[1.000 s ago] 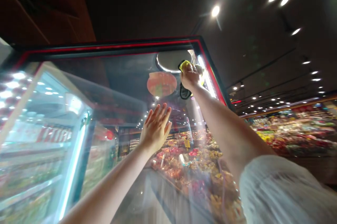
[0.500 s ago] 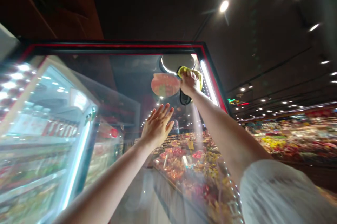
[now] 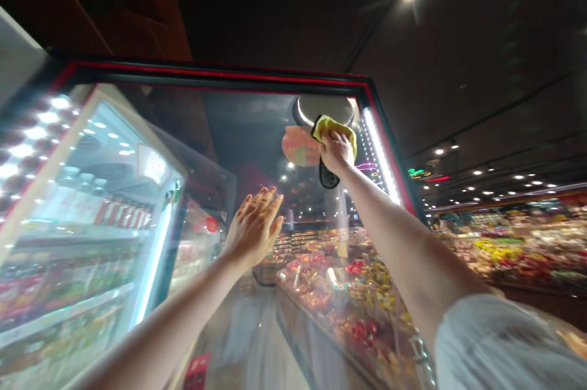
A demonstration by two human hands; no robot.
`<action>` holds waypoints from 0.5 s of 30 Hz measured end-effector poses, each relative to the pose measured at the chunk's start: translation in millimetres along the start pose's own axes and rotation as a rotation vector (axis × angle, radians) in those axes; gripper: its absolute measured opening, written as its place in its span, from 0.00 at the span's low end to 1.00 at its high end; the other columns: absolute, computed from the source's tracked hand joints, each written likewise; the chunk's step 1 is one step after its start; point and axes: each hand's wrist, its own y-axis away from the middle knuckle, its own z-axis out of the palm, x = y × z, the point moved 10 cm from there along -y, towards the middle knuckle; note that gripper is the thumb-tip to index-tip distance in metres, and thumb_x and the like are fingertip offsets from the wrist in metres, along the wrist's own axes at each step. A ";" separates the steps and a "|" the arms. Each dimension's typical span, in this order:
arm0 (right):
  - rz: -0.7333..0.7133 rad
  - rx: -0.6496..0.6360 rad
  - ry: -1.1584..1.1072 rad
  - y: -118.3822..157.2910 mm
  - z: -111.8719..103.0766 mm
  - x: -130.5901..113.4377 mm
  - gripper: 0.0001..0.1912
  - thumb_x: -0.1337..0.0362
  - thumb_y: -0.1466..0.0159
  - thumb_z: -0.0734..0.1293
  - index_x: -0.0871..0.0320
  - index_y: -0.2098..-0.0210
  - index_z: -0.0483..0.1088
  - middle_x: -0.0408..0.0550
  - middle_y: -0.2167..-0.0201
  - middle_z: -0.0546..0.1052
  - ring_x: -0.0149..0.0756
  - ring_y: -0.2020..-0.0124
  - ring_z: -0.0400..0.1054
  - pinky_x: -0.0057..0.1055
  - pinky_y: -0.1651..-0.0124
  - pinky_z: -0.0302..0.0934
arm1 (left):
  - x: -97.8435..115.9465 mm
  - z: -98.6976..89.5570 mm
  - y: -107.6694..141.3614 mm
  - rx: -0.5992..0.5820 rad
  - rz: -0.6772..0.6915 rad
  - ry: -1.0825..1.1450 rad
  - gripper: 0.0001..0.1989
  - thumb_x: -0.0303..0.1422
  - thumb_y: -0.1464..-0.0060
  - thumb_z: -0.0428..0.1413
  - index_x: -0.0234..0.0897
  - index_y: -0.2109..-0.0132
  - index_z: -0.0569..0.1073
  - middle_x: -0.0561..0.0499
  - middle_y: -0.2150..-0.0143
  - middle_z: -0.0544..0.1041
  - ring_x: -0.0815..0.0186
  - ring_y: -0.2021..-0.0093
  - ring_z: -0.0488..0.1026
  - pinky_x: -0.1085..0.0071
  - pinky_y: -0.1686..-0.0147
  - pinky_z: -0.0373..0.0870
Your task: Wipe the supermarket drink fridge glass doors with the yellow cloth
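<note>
A framed glass door (image 3: 202, 151) with a dark rim and red trim fills the middle of the view. Near its upper right corner, my right hand (image 3: 338, 150) presses a yellow cloth with a black edge (image 3: 326, 126) against the pane. Part of the cloth is hidden under my fingers, and a dark flap hangs below the hand. Lower and to the left, my left hand (image 3: 254, 225) is held up with its fingers stretched, at or close to the glass, holding nothing. Whether its palm touches the pane I cannot tell.
A lit white strip (image 3: 381, 154) runs down the door's right side. At the left, a bright cooler (image 3: 105, 219) with bottles appears in the glass. Colourful goods on a display (image 3: 513, 249) stand to the right. A round pink sticker (image 3: 300, 147) is beside the cloth.
The view has shifted, so the door sits further right in it. My left hand has moved left and slightly down across the glass. My right hand remains near the upper right corner with the cloth.
</note>
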 end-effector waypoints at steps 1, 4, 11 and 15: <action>-0.073 -0.010 -0.022 6.4 8.5 -24.1 0.28 0.60 0.28 0.58 0.57 0.30 0.59 0.54 0.32 0.67 0.51 0.32 0.57 0.48 0.32 0.54 | -0.6 4.5 -0.3 -0.007 0.007 -0.001 0.25 0.39 0.32 0.42 0.39 0.32 0.63 0.44 0.28 0.63 0.55 0.28 0.58 0.48 0.30 0.56; -0.384 -0.049 -0.099 57.3 22.0 -73.4 0.32 0.56 0.29 0.60 0.53 0.27 0.53 0.48 0.30 0.64 0.46 0.30 0.55 0.45 0.30 0.51 | -9.9 7.4 3.4 -0.014 0.032 -0.008 0.25 0.39 0.32 0.43 0.38 0.32 0.64 0.45 0.29 0.64 0.56 0.27 0.57 0.50 0.29 0.54; 0.070 -0.002 -0.034 54.1 27.4 25.3 0.25 0.63 0.30 0.57 0.56 0.35 0.67 0.58 0.33 0.67 0.54 0.33 0.60 0.54 0.35 0.57 | -70.6 -17.1 29.5 -0.010 0.025 -0.047 0.25 0.38 0.33 0.44 0.39 0.33 0.66 0.45 0.30 0.66 0.56 0.28 0.59 0.49 0.28 0.53; 0.121 -0.010 -0.076 3.1 54.4 -40.3 0.28 0.61 0.29 0.57 0.58 0.30 0.60 0.61 0.29 0.61 0.61 0.29 0.54 0.63 0.34 0.53 | -91.3 -17.6 44.4 -0.015 -0.009 -0.067 0.25 0.38 0.33 0.43 0.40 0.33 0.65 0.45 0.29 0.65 0.55 0.28 0.58 0.47 0.29 0.54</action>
